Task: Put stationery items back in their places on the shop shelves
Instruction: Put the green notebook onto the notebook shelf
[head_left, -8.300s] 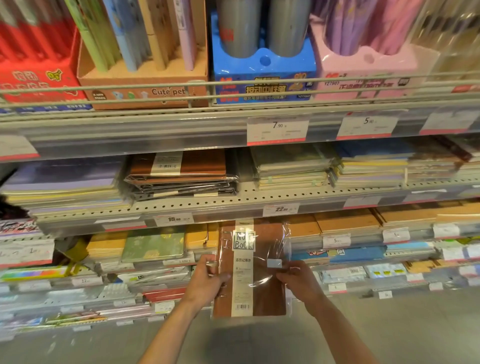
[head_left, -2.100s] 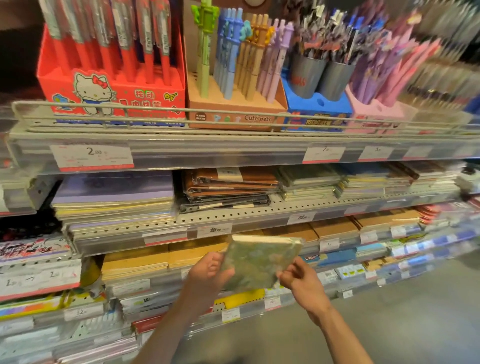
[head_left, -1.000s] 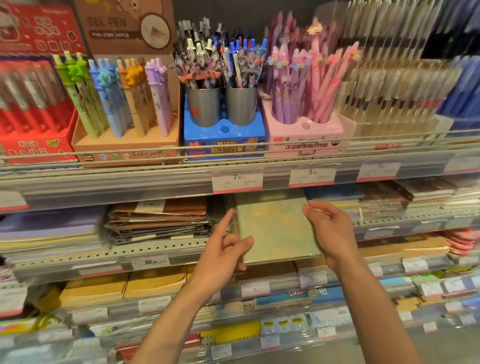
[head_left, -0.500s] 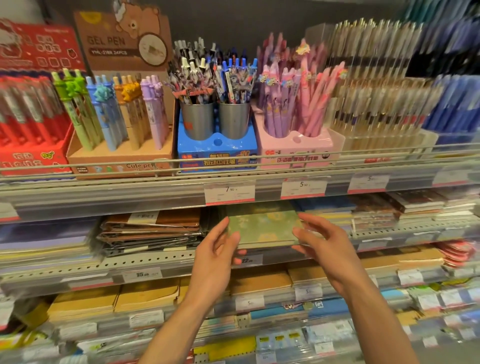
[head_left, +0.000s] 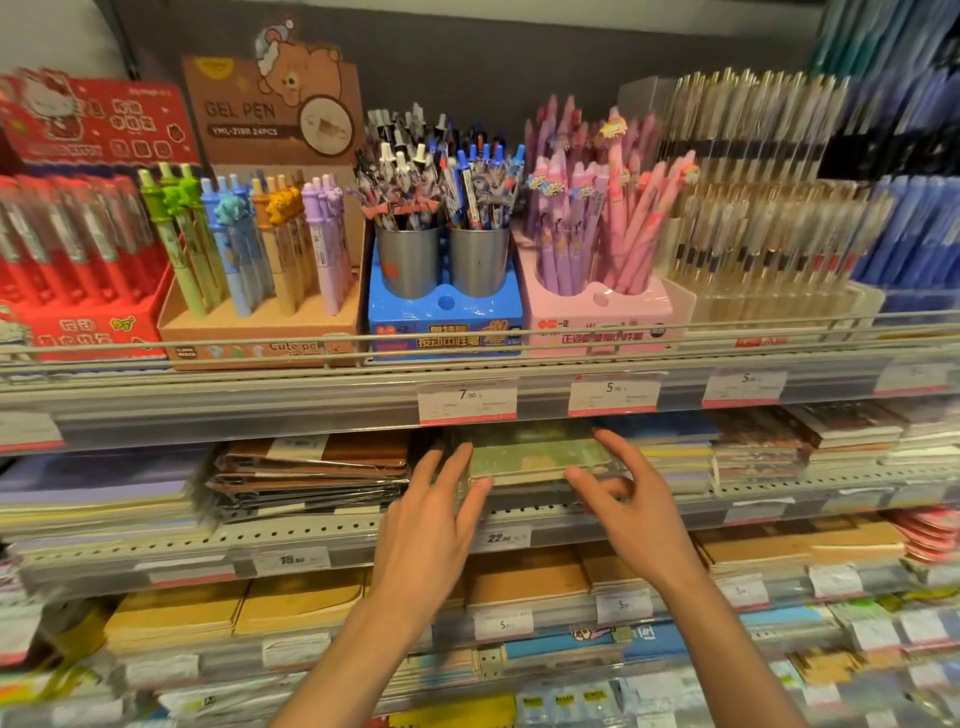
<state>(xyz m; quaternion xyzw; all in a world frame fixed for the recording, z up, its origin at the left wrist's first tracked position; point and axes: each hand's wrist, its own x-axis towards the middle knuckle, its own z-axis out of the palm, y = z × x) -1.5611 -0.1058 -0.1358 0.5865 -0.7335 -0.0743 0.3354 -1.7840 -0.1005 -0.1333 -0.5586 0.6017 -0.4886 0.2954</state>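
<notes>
A green patterned notebook (head_left: 530, 454) lies flat on a stack on the second shelf (head_left: 363, 525), under the 7.90 price tag. My left hand (head_left: 431, 525) is in front of its left edge with fingers spread, fingertips at or just off the cover. My right hand (head_left: 628, 509) is at its right front corner, fingers apart and slightly curled, index finger along the notebook's right side. Neither hand grips it.
Brown wrapped notebooks (head_left: 317, 467) are stacked left of the green one, and blue and brown pads (head_left: 753, 441) right of it. Pen displays (head_left: 441, 223) fill the top shelf behind a wire rail. Yellow and tan notebooks (head_left: 524, 577) fill the lower shelves.
The green notebook went from held in both hands up onto the second-shelf stack and slid further back. Both hands have let go and spread open.
</notes>
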